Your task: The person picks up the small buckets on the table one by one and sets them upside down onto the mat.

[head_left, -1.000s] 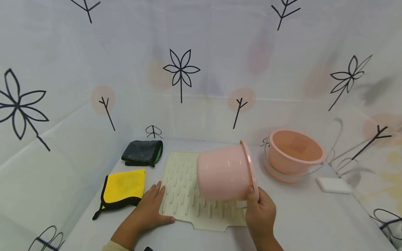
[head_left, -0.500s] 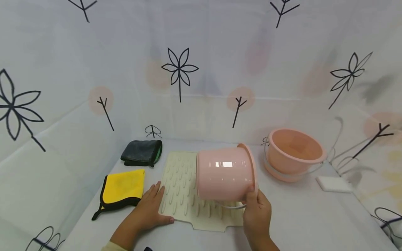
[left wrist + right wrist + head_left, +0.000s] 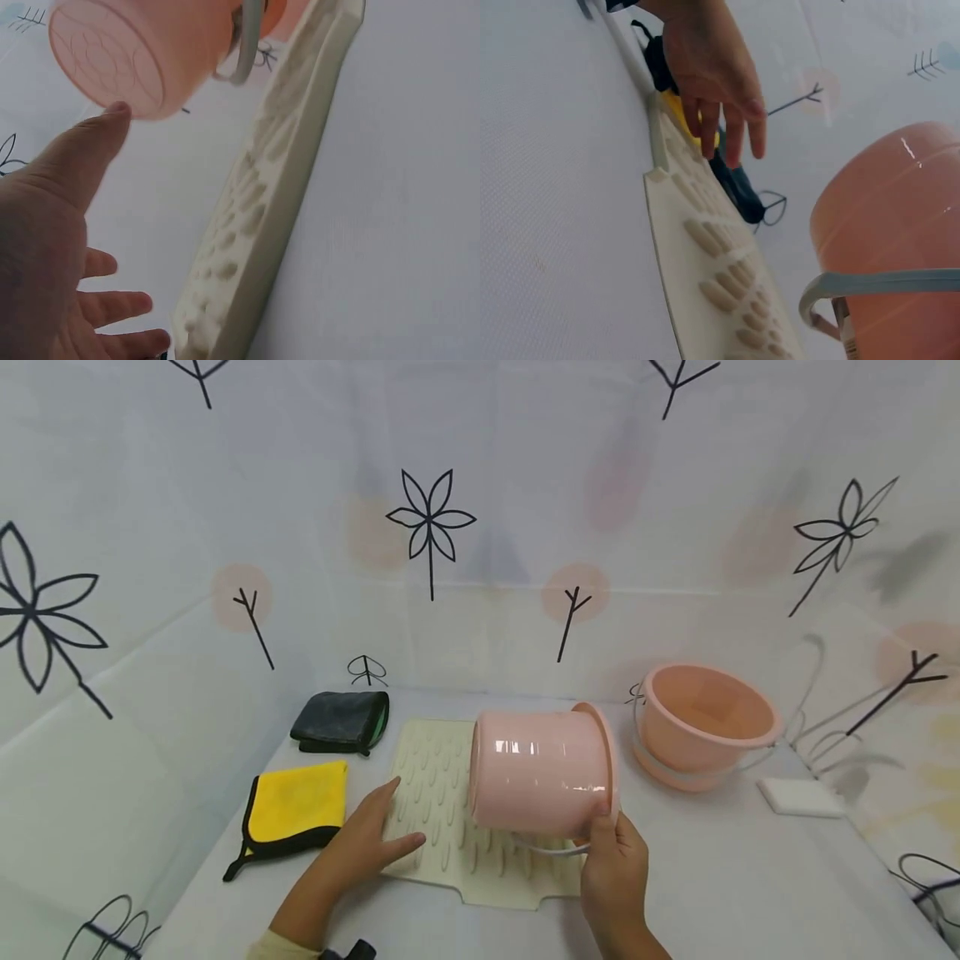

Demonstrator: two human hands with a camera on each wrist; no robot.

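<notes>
My right hand (image 3: 615, 872) grips a pink bucket (image 3: 540, 772) by its rim, thumb on the outside wall. The bucket lies tilted on its side in the air over a cream drainer board (image 3: 431, 793) with rows of raised ridges, its mouth toward the right. Its grey handle (image 3: 885, 282) hangs below. My left hand (image 3: 367, 839) hovers at the board's left edge with fingers spread and nothing in it. In the left wrist view, the thumb (image 3: 90, 150) points up toward the bucket's base. The right hand's fingers behind the rim are mostly hidden.
A second pink bucket (image 3: 705, 714) stands upright at the back right, with a white sponge-like block (image 3: 801, 797) in front of it. On the left lie a folded yellow cloth (image 3: 296, 802) with black trim and a folded dark cloth (image 3: 337, 722). Patterned fabric (image 3: 480, 635) hangs behind.
The left hand has lifted off the board's edge, its thumb now raised over the board. The held bucket has turned slightly, and its grey handle has come into view beneath.
</notes>
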